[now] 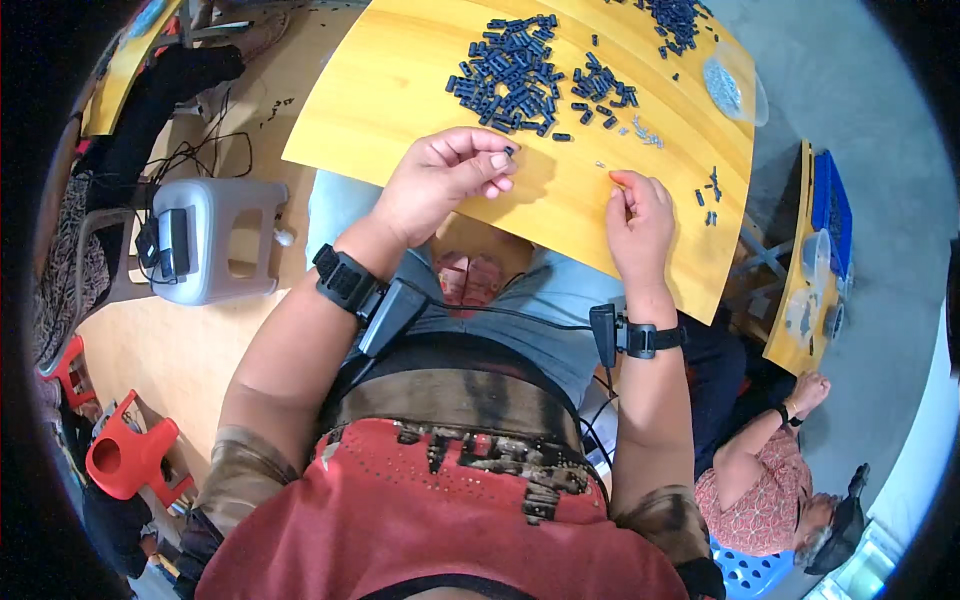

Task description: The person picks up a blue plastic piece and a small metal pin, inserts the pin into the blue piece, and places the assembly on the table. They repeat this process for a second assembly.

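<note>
At the yellow table's (380, 90) near edge, the left hand (445, 178) pinches a small black part (509, 151); a loosened pinch could drop it. The right hand (645, 218) curls, its grip unclear. Beyond lie silver bits (650, 139) and, farther left, black pieces (510, 72).

Mostly free tabletop (562, 192) between the hands (440, 185), black parts pile (530, 82) beyond the left

Pinched black piece (509, 151): I see it small and dark, mostly hidden, one end poking out between left hand (455, 175) thumb and forefinger;
Loose silvery piece (600, 163): I make it out tiny, lying on the yellow tabletop (385, 90), just beside the right hand (643, 225) fingertips
</note>
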Action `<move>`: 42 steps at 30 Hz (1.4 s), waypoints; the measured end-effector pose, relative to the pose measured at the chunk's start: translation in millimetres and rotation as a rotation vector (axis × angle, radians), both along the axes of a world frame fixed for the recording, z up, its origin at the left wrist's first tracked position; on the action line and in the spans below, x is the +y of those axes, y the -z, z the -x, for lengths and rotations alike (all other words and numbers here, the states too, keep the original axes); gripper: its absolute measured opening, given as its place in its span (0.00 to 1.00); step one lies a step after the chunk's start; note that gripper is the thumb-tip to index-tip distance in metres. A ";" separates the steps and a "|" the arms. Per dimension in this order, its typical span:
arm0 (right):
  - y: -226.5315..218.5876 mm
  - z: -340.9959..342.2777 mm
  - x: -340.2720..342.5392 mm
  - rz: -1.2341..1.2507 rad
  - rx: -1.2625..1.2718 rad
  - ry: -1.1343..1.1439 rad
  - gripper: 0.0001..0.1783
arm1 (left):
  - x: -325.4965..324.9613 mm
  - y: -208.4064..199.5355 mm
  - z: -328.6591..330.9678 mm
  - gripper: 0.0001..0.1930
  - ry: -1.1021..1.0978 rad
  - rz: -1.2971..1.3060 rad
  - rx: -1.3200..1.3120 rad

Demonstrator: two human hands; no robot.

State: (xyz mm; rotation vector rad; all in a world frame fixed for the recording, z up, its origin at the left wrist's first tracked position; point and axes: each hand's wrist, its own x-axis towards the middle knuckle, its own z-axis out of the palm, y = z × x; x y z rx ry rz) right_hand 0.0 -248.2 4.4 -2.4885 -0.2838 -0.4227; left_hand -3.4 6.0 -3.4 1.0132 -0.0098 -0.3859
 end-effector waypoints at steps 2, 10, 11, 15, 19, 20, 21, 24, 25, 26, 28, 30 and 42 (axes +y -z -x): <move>-0.9 -0.3 0.7 -0.001 0.007 0.003 0.09 | 0.0 -1.0 0.2 0.10 -0.007 -0.011 0.008; -12.2 -2.4 -3.4 -0.023 0.187 0.002 0.10 | 0.0 0.6 -2.2 0.09 0.017 0.010 0.018; -14.3 -3.5 -3.9 -0.022 0.187 0.004 0.10 | 0.2 0.8 -2.3 0.09 0.019 0.011 0.019; -24.3 -6.3 -0.4 -0.105 0.252 -0.034 0.10 | 0.4 1.7 -3.4 0.09 0.024 0.058 0.019; -20.5 -5.7 7.8 -0.097 0.257 -0.073 0.10 | 1.0 1.4 -3.8 0.08 0.029 0.041 0.014; -19.6 -5.7 9.3 -0.097 0.259 -0.076 0.10 | 1.8 1.3 -3.5 0.08 0.025 0.040 0.016; -18.8 -5.5 10.4 -0.054 0.238 -0.060 0.11 | 1.7 1.5 -3.2 0.08 0.029 0.036 -0.011; -15.7 -3.8 12.2 -0.040 0.213 -0.019 0.12 | 0.7 2.9 -3.4 0.08 0.034 0.023 -0.036; -15.2 -3.3 12.6 -0.067 0.209 0.008 0.12 | 1.0 3.5 -3.6 0.08 0.039 0.015 -0.035; -16.2 -3.6 12.2 -0.066 0.210 0.007 0.12 | 1.1 2.8 -3.5 0.08 0.039 0.016 -0.035; -19.2 -4.0 11.1 -0.033 0.221 0.001 0.12 | 0.5 0.6 -3.4 0.08 0.030 -0.006 -0.022; -20.9 -6.1 12.9 -0.056 0.239 0.005 0.12 | 2.8 1.8 -3.6 0.08 0.032 0.010 -0.025; -11.3 -10.4 8.8 -0.185 0.167 0.042 0.08 | 1.9 2.7 -6.7 0.08 0.052 0.050 0.014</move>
